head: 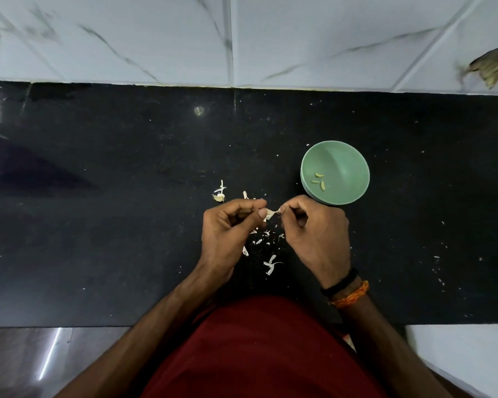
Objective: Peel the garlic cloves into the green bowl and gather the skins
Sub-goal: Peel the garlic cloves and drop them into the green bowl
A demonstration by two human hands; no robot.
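Observation:
My left hand (230,225) pinches a small garlic clove (268,214) between thumb and forefinger above the black counter. My right hand (314,228) pinches a strip of its skin (279,210) and holds it off to the right. The green bowl (348,162) stands just beyond my right hand, with three peeled cloves (319,179) inside. Loose white skins (266,239) lie scattered on the counter between and below my hands, a larger piece (270,264) nearest me. A root end with more skin (219,195) lies just beyond my left hand.
The black stone counter (127,211) runs left to right, with a white marble-tiled wall (242,38) behind it. A chipped patch (490,67) shows on the wall at far right. Tiny white flecks (439,271) dot the counter to the right. The counter's near edge is at my red shirt.

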